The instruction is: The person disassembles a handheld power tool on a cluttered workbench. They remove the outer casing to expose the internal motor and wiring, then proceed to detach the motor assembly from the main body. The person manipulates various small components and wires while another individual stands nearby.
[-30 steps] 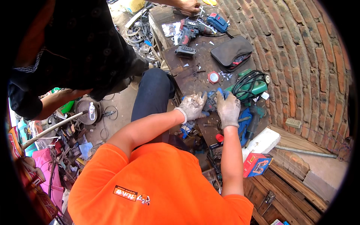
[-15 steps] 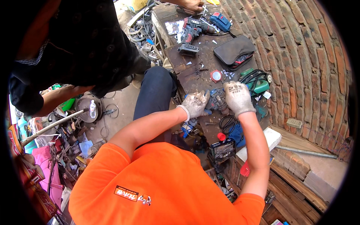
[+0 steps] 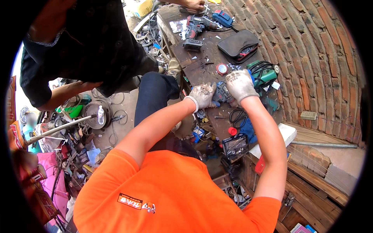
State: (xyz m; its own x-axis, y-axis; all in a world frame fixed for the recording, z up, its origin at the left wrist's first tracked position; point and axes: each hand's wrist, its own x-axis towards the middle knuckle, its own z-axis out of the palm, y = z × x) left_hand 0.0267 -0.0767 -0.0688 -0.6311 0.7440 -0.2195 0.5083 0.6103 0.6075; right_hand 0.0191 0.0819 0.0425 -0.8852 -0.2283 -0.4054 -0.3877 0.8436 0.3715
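Observation:
Both my hands wear pale, dirty work gloves and meet at a grey-and-blue power drill (image 3: 222, 93) on the dark wooden bench (image 3: 208, 79). My left hand (image 3: 203, 96) is closed around the drill's left end; a bit of blue shows under its fingers. My right hand (image 3: 241, 85) is curled at the drill's right side. Something blue (image 3: 251, 75) sticks out by its fingertips, too small to name. Just beyond lies a round red-and-white container (image 3: 222, 69). A green power tool (image 3: 264, 75) wrapped in black cord lies to the right.
Farther along the bench are another drill (image 3: 196, 26), a blue battery pack (image 3: 222, 18) and a black zip case (image 3: 238, 46). A person in dark clothes (image 3: 93, 46) stands at left, one hand (image 3: 193, 4) at the bench's far end. A brick wall (image 3: 307, 58) borders the right.
My right hand has shifted slightly up and away from the drill's body, and blue now shows by its fingertips. The left hand keeps its hold. The whole view has shifted a little.

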